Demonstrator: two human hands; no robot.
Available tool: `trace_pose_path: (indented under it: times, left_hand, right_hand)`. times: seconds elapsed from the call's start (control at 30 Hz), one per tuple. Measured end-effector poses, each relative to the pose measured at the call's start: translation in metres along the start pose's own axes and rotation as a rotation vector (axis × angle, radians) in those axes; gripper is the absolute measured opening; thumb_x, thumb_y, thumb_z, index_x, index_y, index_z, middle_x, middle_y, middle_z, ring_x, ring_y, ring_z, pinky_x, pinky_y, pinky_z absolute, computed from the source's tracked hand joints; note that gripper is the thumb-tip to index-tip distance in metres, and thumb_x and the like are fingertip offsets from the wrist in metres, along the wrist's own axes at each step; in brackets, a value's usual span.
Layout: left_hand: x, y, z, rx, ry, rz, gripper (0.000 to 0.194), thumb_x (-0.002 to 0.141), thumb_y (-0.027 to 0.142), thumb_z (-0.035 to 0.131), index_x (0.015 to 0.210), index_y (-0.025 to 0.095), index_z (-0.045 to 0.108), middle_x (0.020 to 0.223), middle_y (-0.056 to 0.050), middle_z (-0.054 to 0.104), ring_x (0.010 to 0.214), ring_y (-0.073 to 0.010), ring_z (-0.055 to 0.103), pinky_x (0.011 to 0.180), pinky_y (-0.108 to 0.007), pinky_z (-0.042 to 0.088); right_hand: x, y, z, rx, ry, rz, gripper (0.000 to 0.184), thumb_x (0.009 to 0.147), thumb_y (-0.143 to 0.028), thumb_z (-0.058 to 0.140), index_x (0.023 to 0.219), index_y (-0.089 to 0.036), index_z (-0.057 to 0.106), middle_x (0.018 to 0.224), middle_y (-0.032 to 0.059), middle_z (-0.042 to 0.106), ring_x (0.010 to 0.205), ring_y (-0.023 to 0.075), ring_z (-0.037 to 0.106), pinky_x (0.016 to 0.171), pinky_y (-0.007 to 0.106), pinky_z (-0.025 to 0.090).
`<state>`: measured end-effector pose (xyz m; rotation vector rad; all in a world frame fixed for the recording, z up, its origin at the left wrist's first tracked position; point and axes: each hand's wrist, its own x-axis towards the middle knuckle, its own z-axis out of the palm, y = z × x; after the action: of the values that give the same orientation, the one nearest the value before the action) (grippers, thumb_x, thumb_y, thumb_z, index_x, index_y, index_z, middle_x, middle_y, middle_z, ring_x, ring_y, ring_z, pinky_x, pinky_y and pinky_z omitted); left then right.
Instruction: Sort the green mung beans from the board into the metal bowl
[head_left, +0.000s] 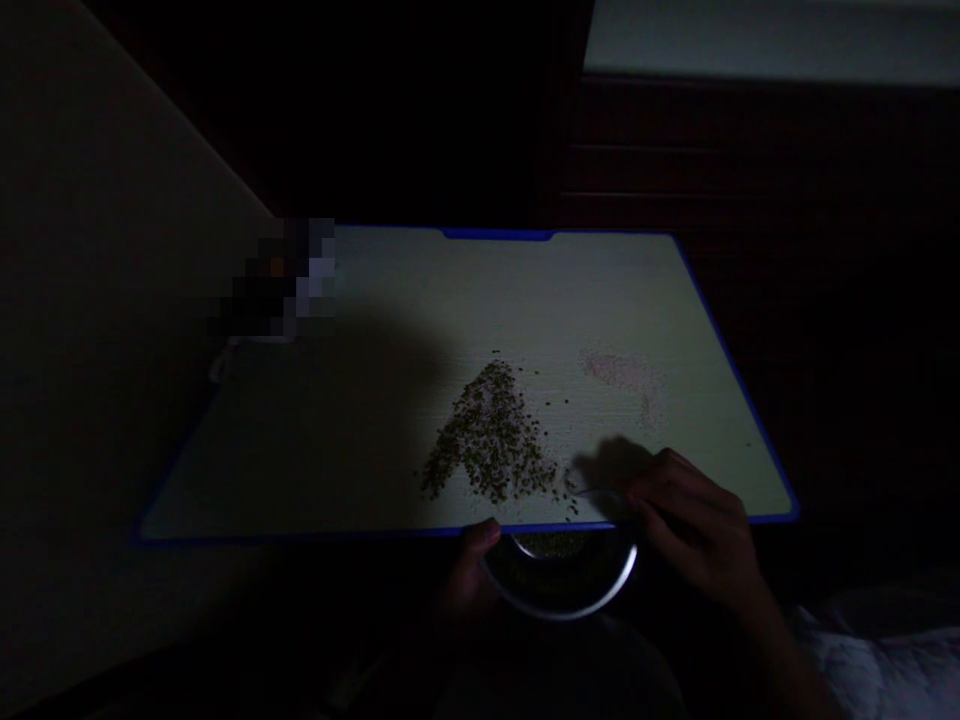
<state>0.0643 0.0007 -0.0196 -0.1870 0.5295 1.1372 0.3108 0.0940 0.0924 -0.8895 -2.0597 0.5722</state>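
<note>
Under the near edge of the board, my left hand (476,565) is closed on the rim of a metal bowl (559,608), its thumb up by the board's edge. Small dark grains lie inside the bowl; the board hides its far part. My right hand (697,520) pinches a thin utensil (604,492) whose kind is too dark to tell. The utensil's tip touches or nearly touches the loose grains at the near right of a spread heap of dark seeds (491,435). Paler, pinkish crumbs (622,372) lie farther right.
The pale board or tabletop (525,290) has a blue rim. A blurred-out item (277,290) sits at its far left corner. Light quilted fabric (885,655) shows at the lower right. A wall stands left, dark furniture beyond. The light is very dim.
</note>
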Motion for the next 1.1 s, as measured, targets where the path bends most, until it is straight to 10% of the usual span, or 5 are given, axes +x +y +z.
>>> trace_pose_path:
  times: [0.8, 1.1]
  left_hand:
    - [0.0031, 0.0015, -0.0004, 0.045, -0.033, -0.010, 0.031, 0.094, 0.030, 0.059, 0.111, 0.015, 0.081, 0.124, -0.012, 0.079, 0.131, -0.0338, 0.063, 0.128, -0.050, 0.016]
    - [0.0027, 0.0012, 0.0041, 0.053, 0.023, 0.032, 0.027, 0.089, 0.028, 0.066, 0.110, 0.017, 0.080, 0.115, -0.011, 0.082, 0.118, -0.0339, 0.072, 0.125, -0.051, 0.027]
  right_hand:
    - [-0.0062, -0.0026, 0.0030, -0.004, -0.017, -0.058, 0.041, 0.088, -0.009, 0.067, 0.124, -0.027, 0.070, 0.106, 0.0040, 0.077, 0.099, 0.0208, 0.072, 0.091, 0.041, 0.062]
    - [0.0015, -0.0049, 0.0029, -0.076, 0.040, 0.080, 0.027, 0.090, -0.009, 0.065, 0.111, -0.023, 0.074, 0.085, 0.0036, 0.074, 0.073, 0.0177, 0.065, 0.064, 0.035, 0.055]
